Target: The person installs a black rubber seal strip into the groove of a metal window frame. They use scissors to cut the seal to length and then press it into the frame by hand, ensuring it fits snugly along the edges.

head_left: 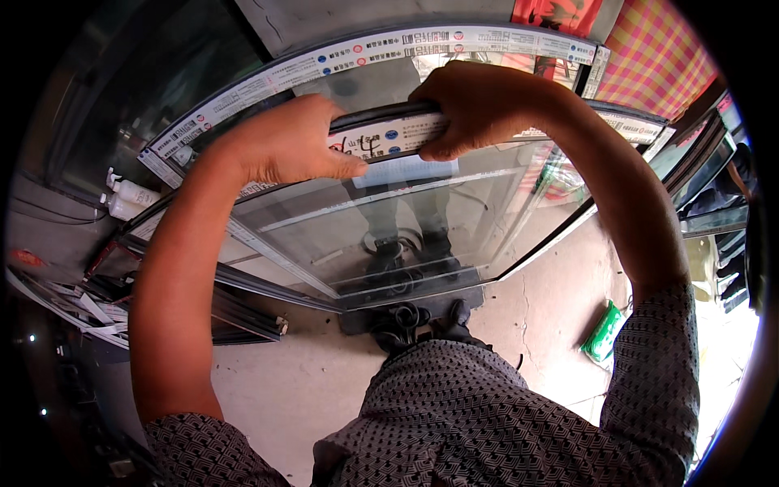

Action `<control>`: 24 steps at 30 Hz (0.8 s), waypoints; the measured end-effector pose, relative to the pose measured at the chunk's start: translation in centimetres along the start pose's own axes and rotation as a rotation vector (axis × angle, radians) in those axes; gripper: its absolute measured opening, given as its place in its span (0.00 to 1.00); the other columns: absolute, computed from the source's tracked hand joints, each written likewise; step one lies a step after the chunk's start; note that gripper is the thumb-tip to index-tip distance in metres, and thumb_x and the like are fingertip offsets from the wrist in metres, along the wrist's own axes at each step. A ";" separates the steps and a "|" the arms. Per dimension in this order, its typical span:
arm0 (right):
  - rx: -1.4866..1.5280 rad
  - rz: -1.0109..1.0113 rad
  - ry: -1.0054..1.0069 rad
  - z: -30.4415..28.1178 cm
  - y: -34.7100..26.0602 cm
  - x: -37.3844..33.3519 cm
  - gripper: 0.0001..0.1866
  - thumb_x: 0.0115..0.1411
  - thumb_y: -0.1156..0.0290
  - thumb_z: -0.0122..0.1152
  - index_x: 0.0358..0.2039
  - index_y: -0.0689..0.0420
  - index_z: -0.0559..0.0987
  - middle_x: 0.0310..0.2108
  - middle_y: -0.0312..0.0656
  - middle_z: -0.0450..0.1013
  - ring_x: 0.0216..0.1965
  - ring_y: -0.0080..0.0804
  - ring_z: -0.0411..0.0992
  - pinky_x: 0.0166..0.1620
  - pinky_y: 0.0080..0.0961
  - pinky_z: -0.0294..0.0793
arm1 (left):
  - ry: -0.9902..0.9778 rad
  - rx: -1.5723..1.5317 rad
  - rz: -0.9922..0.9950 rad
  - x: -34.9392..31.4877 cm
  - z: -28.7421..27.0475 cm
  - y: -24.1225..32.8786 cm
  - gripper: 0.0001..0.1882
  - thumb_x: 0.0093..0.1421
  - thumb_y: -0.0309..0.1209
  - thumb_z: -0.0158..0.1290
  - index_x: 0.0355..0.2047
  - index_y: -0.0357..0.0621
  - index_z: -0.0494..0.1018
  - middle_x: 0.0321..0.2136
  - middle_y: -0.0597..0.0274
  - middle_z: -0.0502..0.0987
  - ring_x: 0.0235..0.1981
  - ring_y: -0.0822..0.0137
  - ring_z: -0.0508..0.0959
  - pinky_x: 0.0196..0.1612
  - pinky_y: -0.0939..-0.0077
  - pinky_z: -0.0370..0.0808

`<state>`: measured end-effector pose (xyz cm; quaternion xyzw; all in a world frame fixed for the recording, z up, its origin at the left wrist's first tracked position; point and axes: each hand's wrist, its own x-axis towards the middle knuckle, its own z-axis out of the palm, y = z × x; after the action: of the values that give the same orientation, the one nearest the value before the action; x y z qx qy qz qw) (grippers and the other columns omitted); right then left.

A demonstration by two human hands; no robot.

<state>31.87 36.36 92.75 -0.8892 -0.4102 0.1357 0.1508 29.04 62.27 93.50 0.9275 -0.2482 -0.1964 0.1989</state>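
Observation:
A glazed window sash (pixel 389 134) stands upright in front of me, its top rail dark along the edge and covered with printed protective film. My left hand (pixel 280 140) is closed over that top rail, thumb on the near side. A short way to the right, my right hand (pixel 479 105) grips the same rail, also with its thumb toward me. The fingers of both hands are partly hidden behind the rail. Through and on the glass pane (pixel 406 219) I see reflections and the frame's lower parts. The sash's bottom edge is close to my shoes.
Behind stands another film-covered frame (pixel 365 53). White bottles (pixel 126 197) are at the left, above dark metal profiles (pixel 243 318) on the floor. A green packet (pixel 602 333) lies at the right. A pink-and-yellow checked cloth (pixel 661 61) hangs at the back right.

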 end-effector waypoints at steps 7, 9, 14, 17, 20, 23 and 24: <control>-0.071 -0.058 0.082 0.0 0.3 -0.6 0.25 0.51 0.56 0.76 0.41 0.65 0.84 0.32 0.53 0.82 0.34 0.49 0.82 0.44 0.36 0.82 | -0.062 0.100 -0.210 -1.4 -1.6 0.8 0.27 0.49 0.37 0.71 0.45 0.31 0.80 0.36 0.51 0.85 0.36 0.63 0.80 0.47 0.69 0.77; -0.085 -0.131 0.153 0.6 1.0 -0.4 0.26 0.52 0.55 0.76 0.41 0.65 0.84 0.32 0.53 0.82 0.34 0.49 0.82 0.44 0.36 0.82 | -0.049 0.069 -0.256 -3.1 -1.8 -1.3 0.27 0.50 0.37 0.70 0.47 0.32 0.80 0.38 0.49 0.85 0.38 0.64 0.83 0.48 0.69 0.77; -0.105 0.007 -0.057 -1.7 -1.2 -0.8 0.24 0.56 0.55 0.69 0.42 0.66 0.83 0.34 0.55 0.83 0.38 0.50 0.81 0.45 0.38 0.80 | 0.183 0.090 -0.365 -7.9 -1.2 -4.4 0.30 0.49 0.35 0.75 0.50 0.33 0.79 0.39 0.56 0.84 0.40 0.67 0.80 0.51 0.73 0.75; -0.147 0.022 -0.014 -1.3 -3.1 -1.7 0.24 0.56 0.55 0.70 0.41 0.65 0.83 0.33 0.53 0.82 0.36 0.47 0.81 0.43 0.38 0.80 | 0.140 0.087 -0.523 -10.2 -1.8 -6.8 0.31 0.48 0.36 0.76 0.50 0.35 0.79 0.41 0.57 0.84 0.42 0.67 0.80 0.52 0.72 0.75; -0.067 0.064 -0.054 -1.4 -3.4 -0.9 0.23 0.56 0.55 0.71 0.38 0.65 0.83 0.30 0.51 0.82 0.31 0.43 0.81 0.40 0.37 0.81 | 0.178 0.191 -0.582 -12.6 -1.6 -9.1 0.38 0.47 0.40 0.77 0.55 0.37 0.75 0.45 0.54 0.84 0.46 0.64 0.82 0.54 0.69 0.76; -0.250 0.018 0.123 -0.7 -4.6 -3.5 0.24 0.55 0.55 0.74 0.39 0.66 0.83 0.30 0.51 0.82 0.31 0.42 0.81 0.40 0.35 0.81 | 0.245 0.312 -0.594 -13.3 -2.0 -10.0 0.38 0.47 0.41 0.77 0.56 0.38 0.76 0.45 0.53 0.84 0.46 0.63 0.82 0.54 0.68 0.77; -0.291 0.014 0.173 0.1 -4.6 -3.7 0.24 0.54 0.56 0.74 0.39 0.66 0.83 0.30 0.51 0.82 0.31 0.42 0.81 0.40 0.35 0.81 | 0.263 0.358 -0.635 -13.8 -1.9 -10.0 0.38 0.47 0.42 0.76 0.56 0.38 0.76 0.45 0.53 0.84 0.46 0.63 0.82 0.53 0.68 0.77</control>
<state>26.38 36.37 94.78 -0.9128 -0.4047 -0.0013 0.0542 22.74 78.22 94.09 0.9955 0.0485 -0.0814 -0.0067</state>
